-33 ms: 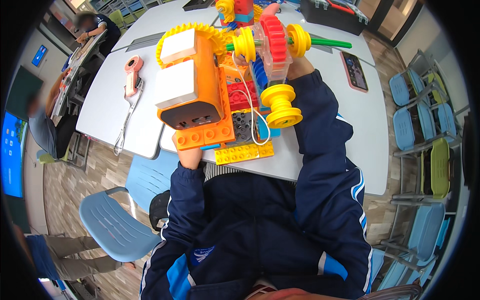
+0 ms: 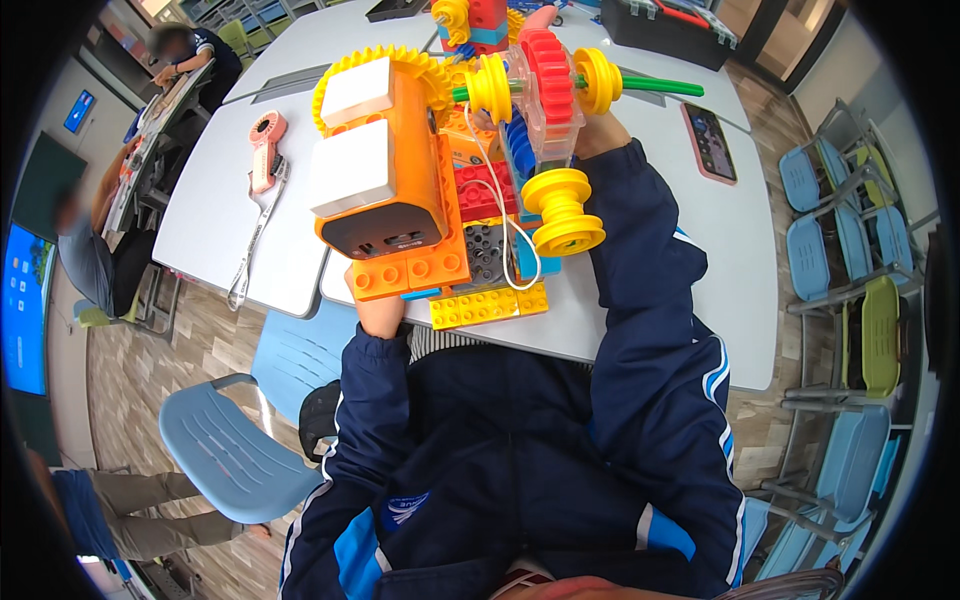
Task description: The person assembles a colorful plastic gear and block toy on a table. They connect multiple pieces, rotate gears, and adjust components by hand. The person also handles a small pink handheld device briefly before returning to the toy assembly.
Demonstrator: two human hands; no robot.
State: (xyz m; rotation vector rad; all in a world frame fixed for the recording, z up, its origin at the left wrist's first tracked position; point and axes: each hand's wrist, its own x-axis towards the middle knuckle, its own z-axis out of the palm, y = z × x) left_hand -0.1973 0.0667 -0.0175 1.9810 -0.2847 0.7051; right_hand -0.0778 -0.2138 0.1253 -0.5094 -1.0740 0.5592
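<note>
A building-block model [image 2: 455,215] of large toy bricks fills the upper middle, tilted up over the table's near edge. Its orange block [image 2: 415,185] carries two white tiles and a yellow gear [image 2: 385,70]. On the right, a green rod [image 2: 660,86] passes through yellow hubs and a red gear [image 2: 550,80]; a yellow spool [image 2: 562,212] hangs below. A white cord [image 2: 500,200] loops down the front. My left hand [image 2: 378,312] grips the model's lower left corner, fingers mostly hidden beneath it. Behind its right side, my right hand [image 2: 600,135] holds on, largely hidden.
A pink handheld fan [image 2: 265,150] with a strap lies left on the white table [image 2: 215,200]. A phone [image 2: 709,145] lies right. A black toolbox [image 2: 668,32] and another brick build [image 2: 478,22] stand at the back. Blue chairs [image 2: 240,450] are lower left; stacked chairs line the right.
</note>
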